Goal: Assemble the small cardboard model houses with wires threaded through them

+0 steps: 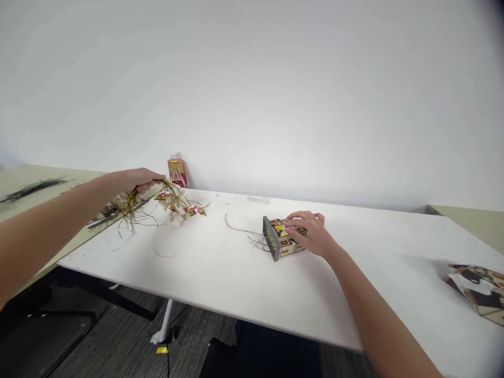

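Note:
At the left of the white table, my left hand [147, 181] is closed around a bundle of thin strings [129, 207]. Small cream-coloured pieces and red-and-yellow tags [192, 211] hang from the bundle and rest on the tabletop. Near the middle, my right hand [311, 231] lies over a small printed box [290, 247] with its fingers spread across the top and far side. The box lies on its side, with a dark grey base [271, 239] facing left. Several thin wires [255, 241] stick out from that base.
A bottle with an orange label [177, 170] stands at the back by the wall. Dark thin strands [33, 189] lie on the pale table at far left. A patterned printed object [480, 291] sits at the right edge. The white table's front edge [220, 307] runs before me.

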Demonstrator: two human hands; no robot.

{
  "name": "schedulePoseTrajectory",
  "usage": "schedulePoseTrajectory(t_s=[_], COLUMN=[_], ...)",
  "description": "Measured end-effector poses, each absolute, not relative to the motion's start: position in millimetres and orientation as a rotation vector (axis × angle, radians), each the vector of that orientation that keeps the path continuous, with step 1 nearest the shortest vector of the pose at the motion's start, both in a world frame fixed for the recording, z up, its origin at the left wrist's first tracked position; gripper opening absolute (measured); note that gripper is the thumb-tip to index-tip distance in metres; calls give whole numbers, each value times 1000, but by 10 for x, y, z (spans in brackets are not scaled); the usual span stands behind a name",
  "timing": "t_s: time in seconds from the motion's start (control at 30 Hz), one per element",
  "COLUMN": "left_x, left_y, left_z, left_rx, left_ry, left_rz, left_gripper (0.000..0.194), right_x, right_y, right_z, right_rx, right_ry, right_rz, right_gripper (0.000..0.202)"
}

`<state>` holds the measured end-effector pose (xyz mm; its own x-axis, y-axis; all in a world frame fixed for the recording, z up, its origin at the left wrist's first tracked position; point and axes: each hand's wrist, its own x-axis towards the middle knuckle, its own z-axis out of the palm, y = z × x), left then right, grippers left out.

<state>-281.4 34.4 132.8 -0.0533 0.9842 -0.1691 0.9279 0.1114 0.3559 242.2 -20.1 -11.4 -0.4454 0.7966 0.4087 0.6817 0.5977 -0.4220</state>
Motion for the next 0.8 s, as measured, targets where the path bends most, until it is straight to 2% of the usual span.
schedulePoseTrajectory(t_s=[0.1, 0.17, 0.27, 0.37, 0.53, 0.67, 0.8], left_x=[-2775, -2725, -2637, -2546, -2405, -2352, -2355], left_y=[486, 569, 656, 675, 570, 415, 198], left_z=[1517, 1649, 1788, 1828, 1736, 1541, 1261], left_rx=[1793, 1973, 2265, 2337, 2559, 2780, 2915], left_ry=[2279, 2442, 2493, 2539, 2504, 2358, 2256], left_rz=[51, -164, -418, -480, -762, -871, -841], left_gripper=[47, 49, 43, 40, 27, 40, 41], right_x=[2422, 2421, 2421, 2422, 2422, 2418, 2415], right_y=[-199, -198, -198, -199, -198, -204, -207], right_z=[-112, -113, -114, -114, -116, -107, -99], right_rx=[-1165, -1168, -1173, -1167, -1162, -1169, -1171], right_ry=[-2244, -2241, -2245, -2246, -2249, -2238, -2256], right_rz=[274, 270, 258, 260, 248, 255, 227], right_gripper=[24, 22, 22, 22, 23, 23, 24])
